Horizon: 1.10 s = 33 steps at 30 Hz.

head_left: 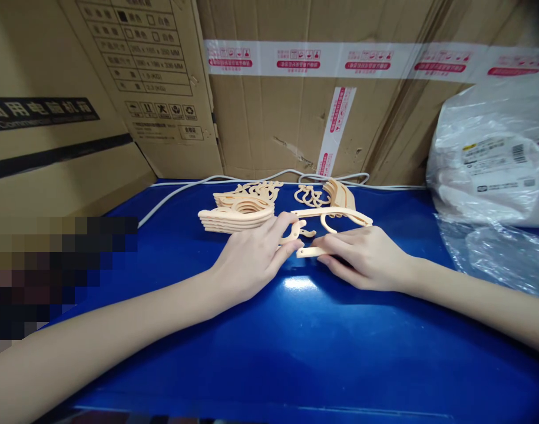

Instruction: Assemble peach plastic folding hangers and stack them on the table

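We record one glossy blue tabletop (296, 353), backed by cardboard (269, 118) sealed with printed tape (397, 59); plastic wrapping (455, 171), right; stacked cream hanger arms (234, 221), rear left, near loose hooks (263, 191). Near centre, our left hand (251, 250) pinches a cream hook (297, 231); our right hand (361, 253) grasps a straight hanger piece (311, 252).

Left hand (251, 253) pinching curved piece (296, 231), right hand (369, 256) holding straight piece (308, 252) over blue table (313, 347)
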Each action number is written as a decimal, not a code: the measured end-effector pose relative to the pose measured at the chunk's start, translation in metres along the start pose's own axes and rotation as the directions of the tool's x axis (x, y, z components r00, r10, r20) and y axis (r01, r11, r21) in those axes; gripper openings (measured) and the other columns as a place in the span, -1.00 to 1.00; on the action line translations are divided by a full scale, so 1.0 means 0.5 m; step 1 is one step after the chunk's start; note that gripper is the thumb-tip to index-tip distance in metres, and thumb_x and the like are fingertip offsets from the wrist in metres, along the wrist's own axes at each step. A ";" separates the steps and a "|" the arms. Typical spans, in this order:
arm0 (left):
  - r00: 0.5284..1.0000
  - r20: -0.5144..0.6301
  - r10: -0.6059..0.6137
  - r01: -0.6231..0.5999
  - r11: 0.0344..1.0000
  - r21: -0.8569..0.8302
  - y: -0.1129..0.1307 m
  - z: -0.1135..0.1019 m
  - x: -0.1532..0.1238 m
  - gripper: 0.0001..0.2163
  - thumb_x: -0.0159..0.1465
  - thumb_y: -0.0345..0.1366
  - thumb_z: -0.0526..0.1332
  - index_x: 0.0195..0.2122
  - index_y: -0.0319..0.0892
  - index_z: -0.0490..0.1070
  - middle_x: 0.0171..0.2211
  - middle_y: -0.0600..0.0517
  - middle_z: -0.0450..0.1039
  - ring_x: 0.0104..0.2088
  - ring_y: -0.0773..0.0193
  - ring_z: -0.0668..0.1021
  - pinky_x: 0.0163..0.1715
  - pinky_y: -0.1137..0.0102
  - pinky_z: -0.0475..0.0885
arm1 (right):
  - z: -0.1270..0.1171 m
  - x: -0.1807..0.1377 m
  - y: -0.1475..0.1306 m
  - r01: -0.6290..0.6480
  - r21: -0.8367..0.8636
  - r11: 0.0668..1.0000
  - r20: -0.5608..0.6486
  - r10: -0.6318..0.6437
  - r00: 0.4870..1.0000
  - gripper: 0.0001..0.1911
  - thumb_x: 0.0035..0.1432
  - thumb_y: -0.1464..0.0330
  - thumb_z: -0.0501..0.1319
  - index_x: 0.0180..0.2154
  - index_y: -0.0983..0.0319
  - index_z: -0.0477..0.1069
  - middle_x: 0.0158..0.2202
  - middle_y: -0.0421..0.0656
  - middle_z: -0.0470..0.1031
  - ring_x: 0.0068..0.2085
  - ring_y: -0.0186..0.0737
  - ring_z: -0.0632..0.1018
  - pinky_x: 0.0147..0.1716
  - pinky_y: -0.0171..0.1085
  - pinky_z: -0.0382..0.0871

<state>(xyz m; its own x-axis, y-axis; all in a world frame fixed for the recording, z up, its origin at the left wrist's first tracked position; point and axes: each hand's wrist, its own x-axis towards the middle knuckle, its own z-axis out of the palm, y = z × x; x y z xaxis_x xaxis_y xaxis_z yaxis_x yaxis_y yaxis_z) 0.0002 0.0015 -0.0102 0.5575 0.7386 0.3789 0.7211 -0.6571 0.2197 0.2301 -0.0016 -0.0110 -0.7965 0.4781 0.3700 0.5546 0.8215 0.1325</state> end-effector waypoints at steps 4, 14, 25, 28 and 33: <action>0.999 0.020 0.028 -0.028 0.999 -0.041 -0.002 0.001 -0.002 -0.79 0.43 -0.19 -0.09 -0.06 -0.11 0.24 -0.26 0.07 0.47 -0.26 0.21 0.53 -0.37 0.40 0.31 | 0.002 0.002 -0.002 -0.006 0.031 0.999 0.005 0.006 1.000 -0.68 0.38 0.31 -0.08 -0.21 0.28 0.40 -0.39 -0.13 0.54 -0.42 -0.29 0.52 -0.43 -0.33 0.27; 0.992 0.120 0.032 -0.018 0.993 -0.119 0.001 -0.002 -0.003 -0.72 0.42 -0.23 -0.17 -0.22 -0.16 0.30 -0.38 0.05 0.46 -0.37 0.23 0.51 -0.41 0.37 0.28 | 0.017 -0.008 0.008 -0.104 0.179 0.978 0.055 0.095 0.994 -0.70 0.38 0.27 -0.05 -0.11 0.25 0.39 -0.26 -0.11 0.56 -0.33 -0.27 0.55 -0.35 -0.32 0.34; 0.982 0.160 0.104 -0.096 0.994 -0.053 -0.008 -0.007 0.000 -0.72 0.41 -0.26 -0.15 -0.32 -0.17 0.29 -0.46 0.07 0.42 -0.46 0.27 0.45 -0.46 0.39 0.22 | 0.018 -0.009 0.000 -0.090 0.040 0.995 0.003 0.090 0.996 -0.70 0.38 0.29 -0.04 -0.11 0.27 0.40 -0.23 -0.10 0.61 -0.35 -0.22 0.61 -0.41 -0.29 0.35; 0.968 0.173 0.180 -0.190 0.981 0.047 -0.012 -0.008 0.004 -0.72 0.41 -0.14 -0.07 -0.28 -0.17 0.30 -0.47 0.07 0.43 -0.48 0.26 0.47 -0.53 0.41 0.16 | 0.017 -0.011 -0.002 -0.061 -0.013 0.998 -0.026 0.061 0.998 -0.72 0.37 0.30 -0.03 -0.12 0.25 0.41 -0.28 -0.13 0.62 -0.41 -0.25 0.60 -0.46 -0.31 0.32; 0.959 0.165 0.230 -0.268 0.926 0.267 -0.019 -0.002 0.005 -0.67 0.44 -0.09 -0.12 -0.22 -0.20 0.31 -0.52 0.04 0.43 -0.51 0.22 0.51 -0.61 0.43 0.13 | 0.016 -0.013 -0.001 -0.039 -0.075 0.996 -0.052 0.035 0.998 -0.73 0.36 0.30 -0.01 -0.10 0.24 0.42 -0.33 -0.16 0.62 -0.43 -0.27 0.59 -0.50 -0.32 0.29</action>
<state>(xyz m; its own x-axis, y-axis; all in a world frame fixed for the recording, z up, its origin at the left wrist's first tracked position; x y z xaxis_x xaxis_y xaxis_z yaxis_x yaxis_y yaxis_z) -0.0054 0.0096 -0.0105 0.7684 0.5820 0.2661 0.6279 -0.7659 -0.1381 0.2330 -0.0024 -0.0208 -0.7631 0.4900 0.4215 0.6017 0.7766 0.1865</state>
